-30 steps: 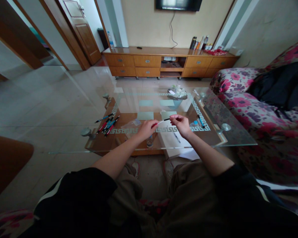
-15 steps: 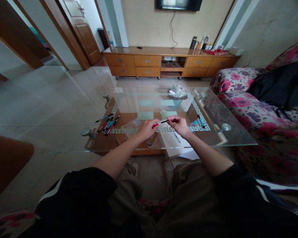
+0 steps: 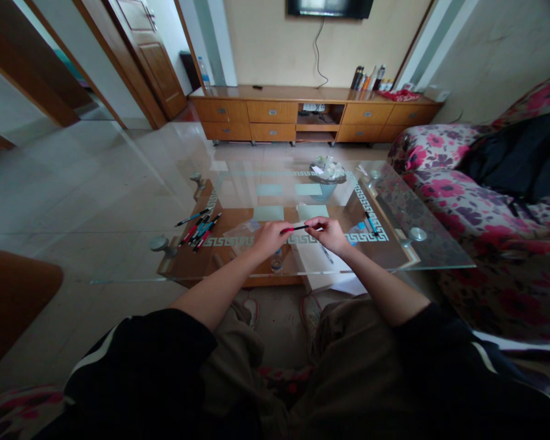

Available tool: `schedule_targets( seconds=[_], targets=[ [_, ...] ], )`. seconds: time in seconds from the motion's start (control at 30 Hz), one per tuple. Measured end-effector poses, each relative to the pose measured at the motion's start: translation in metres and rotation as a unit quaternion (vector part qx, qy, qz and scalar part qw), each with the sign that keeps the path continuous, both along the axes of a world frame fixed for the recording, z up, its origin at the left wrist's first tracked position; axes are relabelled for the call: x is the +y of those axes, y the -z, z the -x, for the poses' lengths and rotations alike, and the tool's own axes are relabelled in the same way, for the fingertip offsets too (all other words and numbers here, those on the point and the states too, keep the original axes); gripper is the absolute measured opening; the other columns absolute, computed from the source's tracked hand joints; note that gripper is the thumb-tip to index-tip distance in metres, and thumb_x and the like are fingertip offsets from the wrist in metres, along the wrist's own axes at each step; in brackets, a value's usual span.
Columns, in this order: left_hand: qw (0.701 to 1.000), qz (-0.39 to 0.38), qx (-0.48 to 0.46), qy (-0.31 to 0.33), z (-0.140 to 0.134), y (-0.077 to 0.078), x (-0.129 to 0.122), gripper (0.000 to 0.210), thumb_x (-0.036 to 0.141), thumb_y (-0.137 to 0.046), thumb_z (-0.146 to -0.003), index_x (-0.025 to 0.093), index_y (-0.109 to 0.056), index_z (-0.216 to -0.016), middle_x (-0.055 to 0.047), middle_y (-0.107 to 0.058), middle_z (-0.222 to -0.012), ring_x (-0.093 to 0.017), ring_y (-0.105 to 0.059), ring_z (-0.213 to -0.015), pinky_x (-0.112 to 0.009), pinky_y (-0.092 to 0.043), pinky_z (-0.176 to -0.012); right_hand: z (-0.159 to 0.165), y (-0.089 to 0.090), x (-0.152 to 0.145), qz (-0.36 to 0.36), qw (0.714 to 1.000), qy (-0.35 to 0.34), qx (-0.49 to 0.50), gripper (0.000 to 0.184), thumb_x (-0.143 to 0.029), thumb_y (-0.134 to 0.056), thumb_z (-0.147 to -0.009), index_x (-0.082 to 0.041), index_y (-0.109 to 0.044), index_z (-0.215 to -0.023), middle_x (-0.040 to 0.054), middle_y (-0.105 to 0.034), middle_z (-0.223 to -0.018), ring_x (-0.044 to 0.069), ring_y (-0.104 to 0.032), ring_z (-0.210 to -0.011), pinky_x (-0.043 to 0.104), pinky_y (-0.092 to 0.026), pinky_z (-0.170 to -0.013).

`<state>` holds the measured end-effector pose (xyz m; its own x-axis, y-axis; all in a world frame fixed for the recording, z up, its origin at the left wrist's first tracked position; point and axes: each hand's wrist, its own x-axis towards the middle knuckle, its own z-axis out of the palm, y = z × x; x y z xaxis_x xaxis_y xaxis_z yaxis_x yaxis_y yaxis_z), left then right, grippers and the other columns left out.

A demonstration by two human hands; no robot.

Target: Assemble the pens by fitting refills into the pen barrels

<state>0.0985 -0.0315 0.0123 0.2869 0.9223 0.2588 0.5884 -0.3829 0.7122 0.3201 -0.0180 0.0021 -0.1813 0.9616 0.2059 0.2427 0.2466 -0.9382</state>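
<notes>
Between my two hands a red-and-black pen (image 3: 299,228) lies nearly level above the glass table (image 3: 238,260). My left hand (image 3: 270,238) pinches its red end, and the fingers of my right hand (image 3: 327,234) close round the black end. The fingertips cover both ends of the pen. To the left, a loose pile of red, blue and black pens (image 3: 200,231) rests on the glass. Toward the right edge lie blue-and-black pens (image 3: 371,224), apart from my hands.
Below the glass I see white paper (image 3: 309,263), a grey pen (image 3: 327,254) and a small clear bottle (image 3: 277,263). A waste basket (image 3: 323,190) stands beyond the table. A flowered sofa (image 3: 495,201) is on the right, and a wooden cabinet (image 3: 275,95) lines the far wall.
The pale section seen on the pen between my hands is now out of sight, and the black part sits closer to my left hand. The piles have not moved.
</notes>
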Motion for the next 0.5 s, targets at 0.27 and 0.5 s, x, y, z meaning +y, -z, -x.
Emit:
schedule_targets(
  seconds=[0.27,0.5],
  targets=[
    [1.000,-0.001,-0.027,0.010,-0.0017,-0.0031,-0.0006,0.018,0.034,-0.069,-0.085,0.023,-0.079,-0.094,-0.008,-0.073,-0.092,-0.024,-0.065,-0.091,-0.030,-0.050,-0.078,-0.0004,0.0022,0.0009,-0.014,1.000,-0.004,-0.021,0.025,-0.041,-0.073,-0.077,-0.020,-0.073,-0.090,0.0060,-0.075,-0.087,0.018,-0.067,-0.076,0.033,-0.053,-0.074],
    [0.996,-0.062,0.057,0.022,0.0003,0.0023,0.0018,0.023,0.035,-0.062,-0.091,0.024,-0.077,-0.103,-0.007,-0.072,-0.092,-0.020,-0.065,-0.086,-0.029,-0.049,-0.077,-0.0036,0.0063,0.0020,-0.055,0.995,-0.024,-0.083,0.027,-0.043,-0.068,-0.082,-0.018,-0.073,-0.092,0.0057,-0.074,-0.085,0.017,-0.066,-0.074,0.030,-0.052,-0.070]
  ],
)
